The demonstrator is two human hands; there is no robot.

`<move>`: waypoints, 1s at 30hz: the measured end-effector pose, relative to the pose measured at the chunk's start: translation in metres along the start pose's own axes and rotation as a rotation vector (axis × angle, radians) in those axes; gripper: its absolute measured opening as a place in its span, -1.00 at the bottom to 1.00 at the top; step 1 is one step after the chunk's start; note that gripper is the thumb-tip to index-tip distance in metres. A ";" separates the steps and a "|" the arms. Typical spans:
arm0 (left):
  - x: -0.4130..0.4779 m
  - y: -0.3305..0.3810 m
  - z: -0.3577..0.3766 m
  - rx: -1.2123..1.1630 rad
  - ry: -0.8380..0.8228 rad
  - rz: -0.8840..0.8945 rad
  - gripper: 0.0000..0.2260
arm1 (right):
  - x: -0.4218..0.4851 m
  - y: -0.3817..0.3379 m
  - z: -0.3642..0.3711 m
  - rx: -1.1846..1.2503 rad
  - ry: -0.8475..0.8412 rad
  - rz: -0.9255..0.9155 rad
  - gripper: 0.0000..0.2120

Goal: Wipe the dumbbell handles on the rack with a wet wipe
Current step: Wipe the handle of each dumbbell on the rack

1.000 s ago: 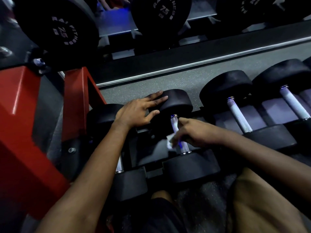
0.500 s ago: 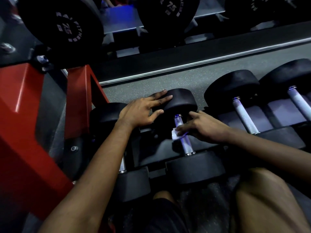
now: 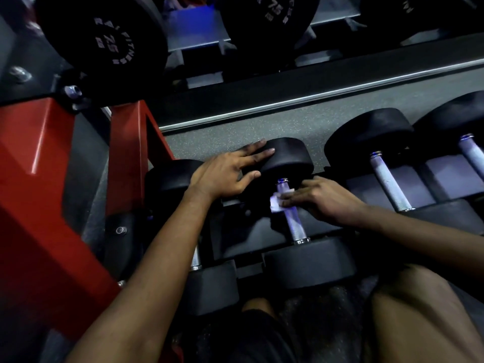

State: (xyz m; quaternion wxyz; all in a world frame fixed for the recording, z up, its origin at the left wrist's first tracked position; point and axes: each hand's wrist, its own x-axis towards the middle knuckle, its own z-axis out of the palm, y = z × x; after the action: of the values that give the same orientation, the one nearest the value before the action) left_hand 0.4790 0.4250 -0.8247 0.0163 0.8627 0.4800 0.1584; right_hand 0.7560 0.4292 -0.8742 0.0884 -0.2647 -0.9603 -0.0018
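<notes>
On the lower shelf of the rack [image 3: 251, 231], in the head view, we have the wet wipe [image 3: 277, 204] bunched small against the upper part of one dumbbell handle [image 3: 292, 222], just below its far head [image 3: 288, 155]. We judge the main risk to be the wipe catching on the knurled metal and tearing, or slipping out from under our fingertips. A short stroke could also leave the lower stretch toward the near head [image 3: 309, 260] unwiped. We cannot tell whether the wipe reaches the underside of the bar. If the bracing hand lifts, the dumbbell may roll in its cradle.

Our right hand [image 3: 323, 199] comes in from the right, knuckles up, fingers curled over the bar and pinching the wipe against it. Our left hand [image 3: 226, 172] lies flat on the far head, fingers straight and spread, its forearm crossing the neighbouring dumbbell [image 3: 209, 284] on the left.
</notes>
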 end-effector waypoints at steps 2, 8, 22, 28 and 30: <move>0.000 0.000 0.000 0.008 0.003 -0.004 -0.48 | -0.010 -0.004 -0.001 0.076 -0.057 -0.069 -0.65; 0.000 -0.001 0.001 0.006 0.005 0.008 -0.48 | 0.004 -0.001 -0.010 0.005 0.026 0.067 -0.53; 0.000 0.000 0.001 -0.003 -0.004 0.013 -0.47 | 0.004 -0.041 -0.024 0.152 0.098 0.516 -0.63; 0.001 -0.001 0.001 0.010 -0.007 0.015 -0.47 | 0.005 -0.081 -0.030 0.045 -0.103 0.786 -0.72; 0.001 -0.001 0.002 0.010 -0.006 0.018 -0.47 | 0.005 -0.091 -0.031 0.075 -0.099 0.866 -0.72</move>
State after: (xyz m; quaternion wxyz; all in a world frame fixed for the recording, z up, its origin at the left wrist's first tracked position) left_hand 0.4788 0.4266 -0.8265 0.0119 0.8674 0.4731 0.1536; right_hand 0.7109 0.3522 -0.8384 0.0444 -0.6393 -0.7632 0.0831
